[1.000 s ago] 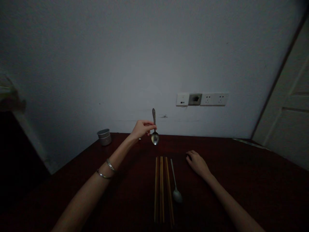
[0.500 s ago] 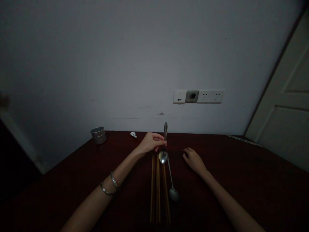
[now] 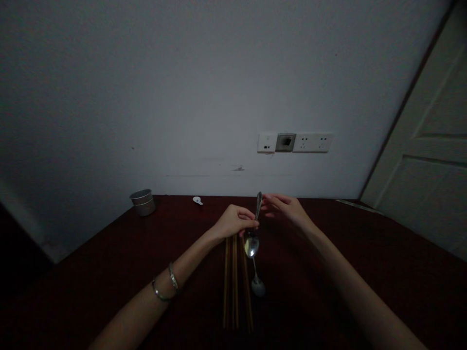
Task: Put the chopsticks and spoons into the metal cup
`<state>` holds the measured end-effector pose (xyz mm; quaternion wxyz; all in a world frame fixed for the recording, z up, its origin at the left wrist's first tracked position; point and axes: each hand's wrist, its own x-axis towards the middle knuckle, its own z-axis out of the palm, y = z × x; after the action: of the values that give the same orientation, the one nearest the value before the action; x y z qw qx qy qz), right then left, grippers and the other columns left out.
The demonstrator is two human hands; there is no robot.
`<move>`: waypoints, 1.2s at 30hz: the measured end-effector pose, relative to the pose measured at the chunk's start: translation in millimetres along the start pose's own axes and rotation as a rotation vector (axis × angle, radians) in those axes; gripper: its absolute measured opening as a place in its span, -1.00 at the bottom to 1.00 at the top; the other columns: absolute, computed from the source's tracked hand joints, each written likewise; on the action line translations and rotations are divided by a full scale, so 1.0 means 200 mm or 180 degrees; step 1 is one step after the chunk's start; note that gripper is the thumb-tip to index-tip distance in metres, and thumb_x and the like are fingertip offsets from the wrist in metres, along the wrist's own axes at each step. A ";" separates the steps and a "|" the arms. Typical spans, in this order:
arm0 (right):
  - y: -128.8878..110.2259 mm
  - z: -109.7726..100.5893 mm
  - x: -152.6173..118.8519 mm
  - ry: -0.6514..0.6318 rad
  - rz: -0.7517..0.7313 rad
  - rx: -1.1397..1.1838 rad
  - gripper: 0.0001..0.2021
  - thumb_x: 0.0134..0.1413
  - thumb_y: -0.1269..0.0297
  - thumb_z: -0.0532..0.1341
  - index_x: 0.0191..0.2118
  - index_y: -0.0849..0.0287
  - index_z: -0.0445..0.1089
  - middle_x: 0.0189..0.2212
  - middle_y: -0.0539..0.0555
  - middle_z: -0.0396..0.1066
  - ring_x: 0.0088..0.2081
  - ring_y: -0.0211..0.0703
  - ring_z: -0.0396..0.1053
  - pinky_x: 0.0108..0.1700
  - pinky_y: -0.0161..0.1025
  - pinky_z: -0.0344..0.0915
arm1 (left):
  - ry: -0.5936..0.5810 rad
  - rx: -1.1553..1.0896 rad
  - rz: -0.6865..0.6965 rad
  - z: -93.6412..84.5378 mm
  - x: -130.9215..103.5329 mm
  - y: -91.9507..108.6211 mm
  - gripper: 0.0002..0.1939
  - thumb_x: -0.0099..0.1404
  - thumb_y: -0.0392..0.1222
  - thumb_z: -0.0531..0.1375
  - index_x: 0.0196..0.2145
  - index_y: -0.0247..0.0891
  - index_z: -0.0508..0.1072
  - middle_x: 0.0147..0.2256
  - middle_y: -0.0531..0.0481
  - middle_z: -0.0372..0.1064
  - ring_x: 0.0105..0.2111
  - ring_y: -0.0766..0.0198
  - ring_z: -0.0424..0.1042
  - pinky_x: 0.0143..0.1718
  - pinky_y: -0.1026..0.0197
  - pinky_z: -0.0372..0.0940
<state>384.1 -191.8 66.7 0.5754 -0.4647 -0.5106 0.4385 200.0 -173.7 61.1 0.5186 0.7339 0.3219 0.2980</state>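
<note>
My left hand [image 3: 236, 222] pinches a metal spoon [image 3: 251, 247] around the lower part of its handle, bowl down and handle up. My right hand [image 3: 286, 206] is right beside the top of that handle, its fingers stretched out and slightly apart; whether a fingertip touches the handle I cannot tell. Below the raised spoon, a second metal spoon [image 3: 258, 287] lies on the dark red table with its bowl toward me. Several wooden chopsticks [image 3: 235, 291] lie lengthwise to its left, their far ends near my left hand.
A grey metal cup [image 3: 143, 203] stands at the table's back left. A small white spoon-like piece [image 3: 197, 200] lies by the wall. Sockets [image 3: 312, 142] are set in the wall behind the table [image 3: 175, 218]. A thin pale strip [image 3: 359, 207] lies at the back right.
My right hand has risen from the table and moved left to the handle of the raised spoon. My left hand has shifted slightly right with that spoon, now tilted. The view has turned a little.
</note>
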 end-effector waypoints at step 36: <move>0.44 -0.08 0.07 -0.0145 0.1284 -0.0709 -0.88 -0.14 0.36 0.31 -0.44 0.27 0.37 -0.66 -0.02 0.40 -0.68 -0.41 0.30 -0.70 -0.53 0.19 | 0.1138 -0.0820 -0.0188 -0.32 0.18 -0.44 -0.72 0.19 -0.10 0.08 -0.44 -0.41 0.39 -0.58 -0.02 0.36 -0.78 0.51 0.12 -0.78 0.39 -0.09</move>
<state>398.4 -162.6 -18.8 0.4095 -0.6079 -0.4655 0.4961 158.7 -86.5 -1.6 0.5512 0.5874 0.3893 0.4467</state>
